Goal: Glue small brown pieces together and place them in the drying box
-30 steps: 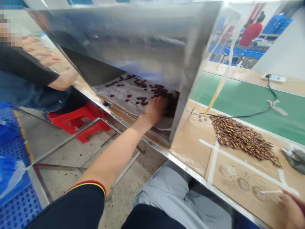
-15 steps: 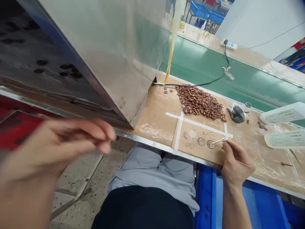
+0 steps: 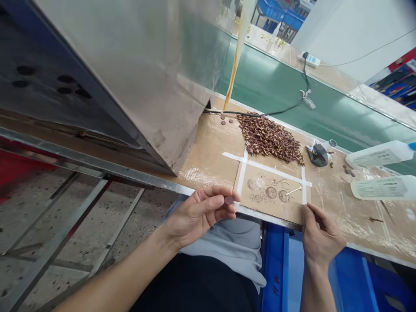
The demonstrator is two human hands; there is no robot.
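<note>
**Left hand (image 3: pixel 203 212) pinches a small dark disc (image 3: pixel 229 200) at the table's front edge**

Head view: the table (image 3: pixel 209 149) is covered in brown, board-like sheeting, smooth in places and glossy with creases in others, with a metal strip along its front edge. White tape (image 3: pixel 275 170) crosses it in straight strips. Beyond the tape spreads a rough pile (image 3: pixel 271 136) of small dark red and yellowish pieces. On the taped-off panel (image 3: pixel 294 211) lie a clear round piece (image 3: pixel 256 183), two ring-like rounds (image 3: pixel 271 192) with dark, grainy middles, and scattered dark crumbs; a thin pale stick (image 3: pixel 293 191) rests across the right-hand round. To the left stands a dull sheet-metal box (image 3: pixel 146 86) with flat faces and straight edges, dark flat discs (image 3: pixel 64 90) inside it. Two translucent bottles (image 3: pixel 383 154) with printed labels lie at the far right, near a crumpled black bag (image 3: pixel 317 155).

The disc, flat, round and matt brown, sits at the fingertips of the left hand, clamped between thumb and fingers; the other fingers curl loosely and the palm is partly turned up. The right hand (image 3: pixel 325 236) is at the table's edge, just below the panel's right corner, its fingers bent and the thumb close to them. Whether anything is between them I cannot tell. The pale stick lies near, apart from that hand.
</note>
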